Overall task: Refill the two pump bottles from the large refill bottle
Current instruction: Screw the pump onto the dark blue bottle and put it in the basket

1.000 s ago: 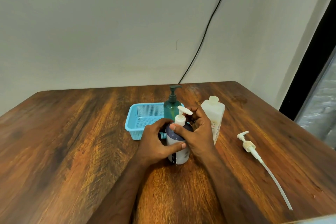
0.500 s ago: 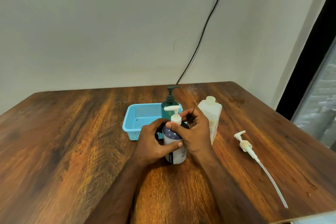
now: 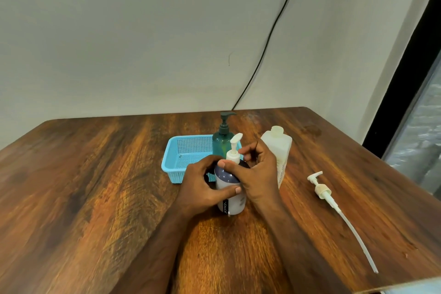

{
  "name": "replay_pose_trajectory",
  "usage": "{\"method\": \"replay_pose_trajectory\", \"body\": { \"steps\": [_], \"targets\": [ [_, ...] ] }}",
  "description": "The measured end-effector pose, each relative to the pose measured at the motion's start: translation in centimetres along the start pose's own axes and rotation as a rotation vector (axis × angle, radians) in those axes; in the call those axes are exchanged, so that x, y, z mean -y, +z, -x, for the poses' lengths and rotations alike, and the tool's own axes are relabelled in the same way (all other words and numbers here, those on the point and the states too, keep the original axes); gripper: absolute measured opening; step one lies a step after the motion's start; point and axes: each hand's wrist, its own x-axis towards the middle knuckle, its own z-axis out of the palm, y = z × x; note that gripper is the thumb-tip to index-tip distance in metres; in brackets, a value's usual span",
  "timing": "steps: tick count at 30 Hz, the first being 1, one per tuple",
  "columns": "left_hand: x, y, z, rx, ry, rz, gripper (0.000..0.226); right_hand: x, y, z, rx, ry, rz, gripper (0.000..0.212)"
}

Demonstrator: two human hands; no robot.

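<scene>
the white pump bottle [image 3: 231,196] stands upright on the desk [image 3: 95,186] at the centre of the frame, its top part dark and its cream pump head [image 3: 233,149] pointing up and to the right. the left hand [image 3: 205,186] wraps around the body of the bottle, thumb across its front. the right hand [image 3: 257,172] pinches the pump collar, thumb on the near side and fingers curled behind. just behind, a green pump bottle [image 3: 223,139] stands at the right end of a blue basket [image 3: 186,157]; whether it sits inside, i cannot tell. the large refill bottle [image 3: 279,150] stands uncapped just right of the right hand. its loose pump with long tube [image 3: 338,210] lies on the desk at the right of the frame, well apart. a black cable [image 3: 267,40] runs down the wall.
</scene>
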Motion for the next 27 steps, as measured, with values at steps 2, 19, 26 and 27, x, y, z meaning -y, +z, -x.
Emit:
{"method": "replay_pose_trajectory", "body": {
  "steps": [2, 19, 26, 27],
  "targets": [
    [0.0, 0.0, 0.0, 0.001, -0.004, -0.003, 0.06, -0.1, 0.2, 0.3, 0.06, 0.002, -0.005, 0.048],
    [0.3, 0.0, -0.2, 0.011, -0.014, -0.007, 0.066, -0.1, -0.6, 0.4, 0.132, 0.011, -0.27, 0.042],
    [0.1, 0.1, -0.1, 0.012, -0.023, 0.003, 0.066, -0.4, -0.4, 0.5, 0.128, 0.01, -0.236, 0.054],
    [0.1, 0.0, -0.1, 0.011, -0.02, 0.005, 0.066, -0.4, -0.5, 0.5, 0.143, 0.026, -0.264, 0.053]
  ]
}}
